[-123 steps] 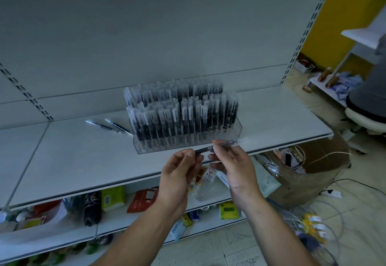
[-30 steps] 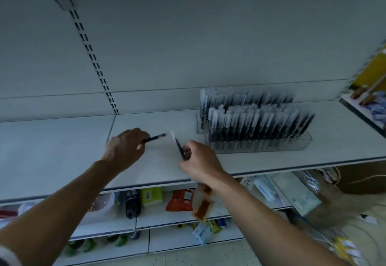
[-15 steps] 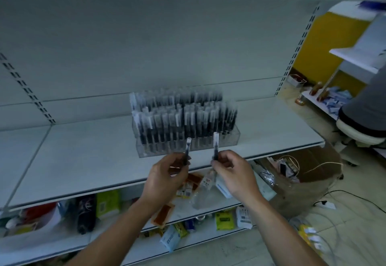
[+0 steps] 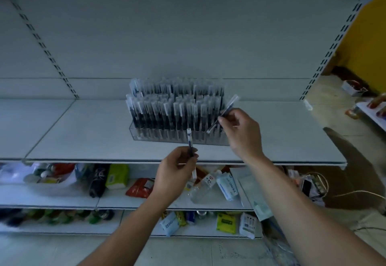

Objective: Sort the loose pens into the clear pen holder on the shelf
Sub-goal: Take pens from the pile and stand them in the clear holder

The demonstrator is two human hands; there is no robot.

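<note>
A clear pen holder (image 4: 154,135) stands on the grey shelf (image 4: 87,132), packed with several rows of upright dark pens with clear caps. My left hand (image 4: 173,173) pinches one pen (image 4: 189,140) upright just in front of the holder's front wall. My right hand (image 4: 242,132) pinches a second pen (image 4: 226,110) at a slant, cap end up and to the right, its lower tip over the holder's right end.
Below the shelf, two lower shelves carry packets, bottles and tissue packs (image 4: 117,176). A slotted upright (image 4: 325,56) ends the shelving at the right, with a yellow wall (image 4: 367,42) and cluttered floor beyond it.
Both hands picked a pen off the shelf to the left and brought them in front of the holder. Since half a second ago my right hand rose and tilted its pen over the holder's right end.
</note>
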